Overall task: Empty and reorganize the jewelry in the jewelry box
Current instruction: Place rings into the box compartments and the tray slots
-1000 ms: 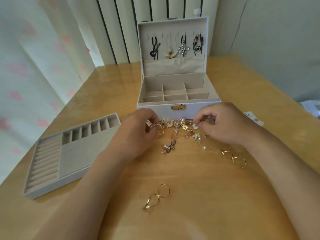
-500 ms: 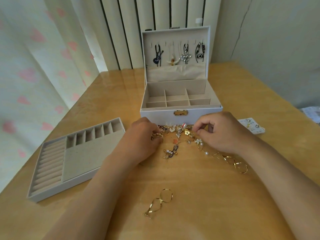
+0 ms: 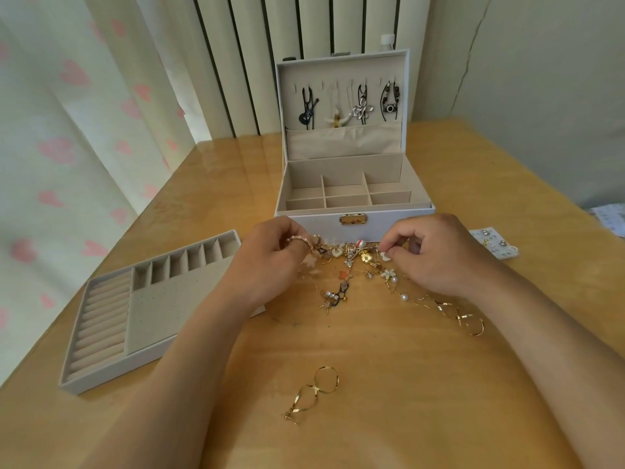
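— Gold twist earring [image 3: 313,394] lies alone at six o'clock on the desk [image 3: 389,428]. Sorting stage?
— Seems so. Both forearms reach in, wrists low. The left hand's [image 3: 270,265] grip curls round a beaded bracelet [image 3: 301,239]; the right hand [image 3: 439,253] pinches a small white charm [image 3: 385,255] over the jewelry pile [image 3: 355,265].
— Next?
— Gentle untangling, I'd judge, then filling the tray [image 3: 162,309] at nine or the jewelry box [image 3: 345,165] at twelve.
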